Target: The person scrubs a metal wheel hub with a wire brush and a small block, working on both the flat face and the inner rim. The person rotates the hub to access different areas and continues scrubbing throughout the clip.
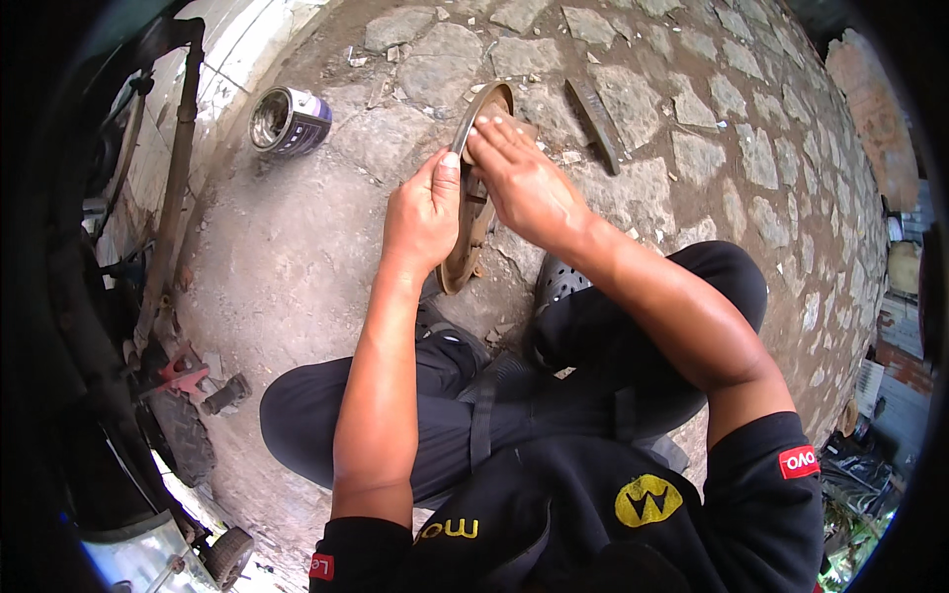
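Apparently rubbing the rusty curved metal part (457, 275), over stone paving (746, 153): gripping it in left hand (423, 219) fingers, laying extended right hand (529, 183) fingers against it, unclear whether gripping. Next, steady it firmly.

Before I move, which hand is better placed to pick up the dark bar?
Probably the right hand: it is nearer the dark bar, which lies to its right, though it is at the curved metal part too. The left hand grips that part's rim, on the side away from the bar.
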The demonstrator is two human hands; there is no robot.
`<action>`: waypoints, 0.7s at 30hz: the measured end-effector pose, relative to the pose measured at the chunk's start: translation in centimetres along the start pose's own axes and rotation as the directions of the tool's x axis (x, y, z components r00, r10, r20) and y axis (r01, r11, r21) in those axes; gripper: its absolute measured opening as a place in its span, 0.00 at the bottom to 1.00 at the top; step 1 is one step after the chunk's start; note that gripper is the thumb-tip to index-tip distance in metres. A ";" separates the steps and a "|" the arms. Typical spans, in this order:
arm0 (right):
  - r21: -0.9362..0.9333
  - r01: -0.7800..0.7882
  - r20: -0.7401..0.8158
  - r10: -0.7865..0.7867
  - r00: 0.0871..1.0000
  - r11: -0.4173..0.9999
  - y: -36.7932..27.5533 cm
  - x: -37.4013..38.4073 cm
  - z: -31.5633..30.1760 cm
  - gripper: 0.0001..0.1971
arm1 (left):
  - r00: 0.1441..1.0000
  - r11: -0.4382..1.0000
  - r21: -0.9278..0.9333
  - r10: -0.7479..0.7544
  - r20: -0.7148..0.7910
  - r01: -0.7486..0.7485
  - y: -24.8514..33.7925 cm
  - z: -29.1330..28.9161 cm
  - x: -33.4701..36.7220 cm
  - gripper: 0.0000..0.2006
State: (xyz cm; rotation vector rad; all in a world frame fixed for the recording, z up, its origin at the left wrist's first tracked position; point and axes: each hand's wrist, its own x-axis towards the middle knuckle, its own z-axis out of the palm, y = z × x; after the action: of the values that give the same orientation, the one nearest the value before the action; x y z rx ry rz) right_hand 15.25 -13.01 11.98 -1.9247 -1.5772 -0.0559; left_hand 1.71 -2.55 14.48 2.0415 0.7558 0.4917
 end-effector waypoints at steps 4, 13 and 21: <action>0.019 -0.003 0.016 0.003 1.000 1.000 0.8 0.4 -0.1 0.21 | 0.998 0.998 0.031 0.046 -0.048 -0.045 -0.3 -0.1 0.1 0.27; 0.107 -0.022 -0.003 0.022 1.000 0.994 1.4 0.9 0.2 0.22 | 0.999 0.999 0.035 -0.010 -0.037 0.012 -0.2 -0.6 -0.5 0.26; -0.005 0.120 0.007 -0.120 0.993 0.993 0.8 -0.1 0.8 0.23 | 0.999 0.999 0.026 -0.020 -0.026 0.020 -0.6 -0.9 -0.6 0.26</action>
State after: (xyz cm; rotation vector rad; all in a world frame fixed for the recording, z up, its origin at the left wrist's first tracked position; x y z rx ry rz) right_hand 15.64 -12.77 10.96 -1.8347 -1.6974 -0.1044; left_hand 0.53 -2.11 14.40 2.0538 0.8016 0.5002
